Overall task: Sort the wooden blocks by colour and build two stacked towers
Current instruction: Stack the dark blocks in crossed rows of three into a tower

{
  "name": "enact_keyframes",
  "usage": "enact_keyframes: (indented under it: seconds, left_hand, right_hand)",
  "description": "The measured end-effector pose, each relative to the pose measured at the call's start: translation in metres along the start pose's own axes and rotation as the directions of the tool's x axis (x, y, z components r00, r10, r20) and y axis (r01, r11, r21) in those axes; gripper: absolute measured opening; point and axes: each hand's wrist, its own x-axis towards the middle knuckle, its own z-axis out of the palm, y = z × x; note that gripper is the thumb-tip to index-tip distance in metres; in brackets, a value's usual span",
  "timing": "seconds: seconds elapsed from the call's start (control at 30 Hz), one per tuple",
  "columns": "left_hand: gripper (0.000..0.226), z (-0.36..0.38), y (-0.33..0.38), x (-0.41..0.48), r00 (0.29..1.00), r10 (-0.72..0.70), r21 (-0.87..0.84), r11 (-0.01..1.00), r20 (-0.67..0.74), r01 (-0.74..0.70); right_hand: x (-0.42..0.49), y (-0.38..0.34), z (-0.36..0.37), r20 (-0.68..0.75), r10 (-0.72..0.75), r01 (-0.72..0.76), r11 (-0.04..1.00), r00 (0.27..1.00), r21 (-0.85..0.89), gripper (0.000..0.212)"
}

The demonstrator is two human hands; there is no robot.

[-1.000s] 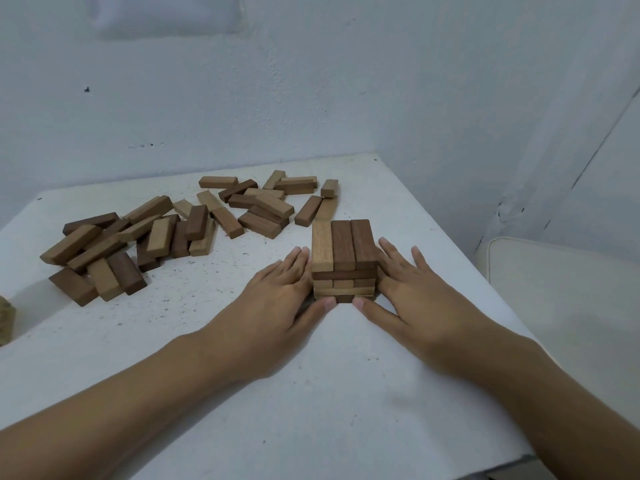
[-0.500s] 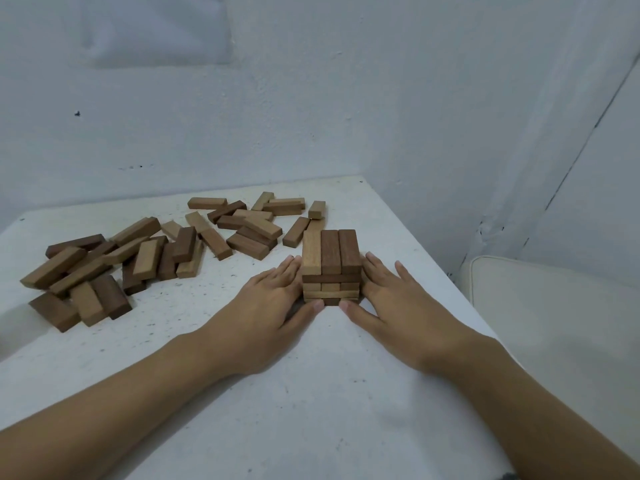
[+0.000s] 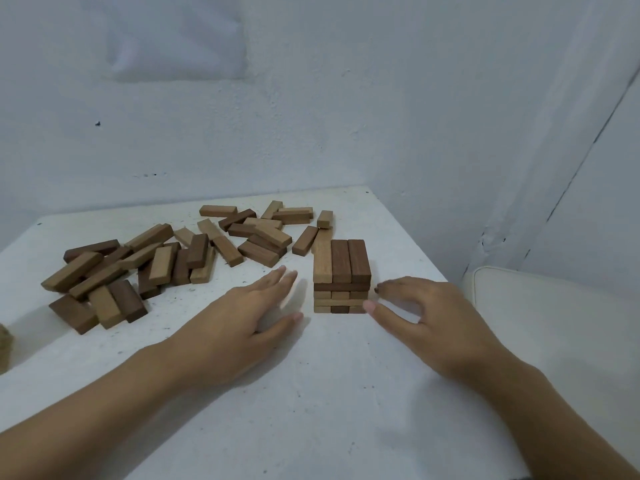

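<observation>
The short tower stands near the right edge of the table, between both hands — I think so they can square its sides. The left hand is flat and open, apart from it; the right hand, loosely curled, holds nothing. Loose blocks lie further left.

Left grip flat; right grip loosely curled.

A short upright tower of crosswise three-block layers, topped by one light and two dark blocks, stands right of scattered loose light and dark blocks.
</observation>
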Motion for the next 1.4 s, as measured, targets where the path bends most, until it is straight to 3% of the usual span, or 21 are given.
enact_keyframes:
  seconds: [0.07, 0.13, 0.2, 0.23, 0.33, 0.43, 0.53, 0.7, 0.87, 1.13, 1.27, 1.4]
  left_hand:
    - [0.063, -0.011, -0.006, -0.003, 0.995, 0.0, -0.006, 1.0, -0.096, -0.001]
    - [0.04, -0.023, -0.008, -0.002, 0.98, -0.011, -0.036, 0.999, -0.201, 0.003]
    - [0.014, -0.037, -0.01, 0.004, 0.963, -0.014, -0.056, 0.998, -0.269, -0.001]
    - [0.018, -0.044, -0.011, 0.008, 0.959, -0.024, -0.053, 0.999, -0.284, 0.009]
    - [0.016, -0.061, -0.018, 0.026, 0.969, -0.049, -0.03, 0.999, -0.242, 0.043]
    - [0.022, -0.067, -0.032, 0.052, 0.989, -0.011, 0.022, 1.0, -0.147, 0.015]
    - [0.029, -0.065, -0.048, 0.078, 0.997, -0.005, 0.082, 0.997, -0.073, 0.011]
    - [0.037, -0.057, -0.061, 0.102, 0.998, -0.009, 0.3, 0.954, 0.062, -0.01]
    - [0.032, -0.057, -0.071, 0.109, 0.995, 0.005, 0.284, 0.958, 0.097, -0.032]
    - [0.02, -0.055, -0.08, 0.102, 0.998, 0.061, 0.251, 0.966, 0.004, -0.06]
    - [0.018, -0.06, -0.079, 0.088, 0.995, 0.075, 0.209, 0.976, -0.071, -0.058]
    - [0.017, -0.074, -0.075, 0.065, 0.984, 0.091, 0.099, 0.992, -0.153, -0.076]
  right_hand:
    - [0.0, -0.004, -0.002, -0.179, -0.029, 0.042, 0.997, 0.983, 0.071, 0.048]
    - [0.005, -0.012, -0.003, -0.296, -0.082, 0.118, 0.987, 0.952, 0.105, 0.037]
    - [0.013, -0.023, -0.007, -0.336, -0.125, 0.181, 0.973, 0.934, 0.142, 0.029]
    - [0.019, -0.029, -0.009, -0.338, -0.143, 0.207, 0.965, 0.93, 0.162, 0.026]
    - [0.045, -0.045, -0.018, -0.304, -0.165, 0.238, 0.946, 0.938, 0.218, 0.019]
    - [0.086, -0.058, -0.027, -0.188, -0.127, 0.172, 0.954, 0.974, 0.246, 0.017]
    - [0.132, -0.061, -0.028, -0.001, -0.065, 0.065, 0.988, 0.998, 0.142, 0.017]
    - [0.187, -0.061, -0.017, 0.19, -0.002, 0.014, 0.998, 0.982, -0.06, 0.027]
    - [0.209, -0.062, -0.001, 0.335, 0.091, -0.021, 0.978, 0.938, -0.207, 0.032]
    - [0.211, -0.053, 0.015, 0.279, 0.111, -0.042, 0.97, 0.954, -0.24, 0.022]
    - [0.204, -0.055, 0.013, 0.212, 0.045, -0.001, 0.979, 0.976, -0.205, 0.013]
    - [0.188, -0.08, 0.006, 0.18, -0.071, 0.095, 0.987, 0.981, -0.129, 0.018]
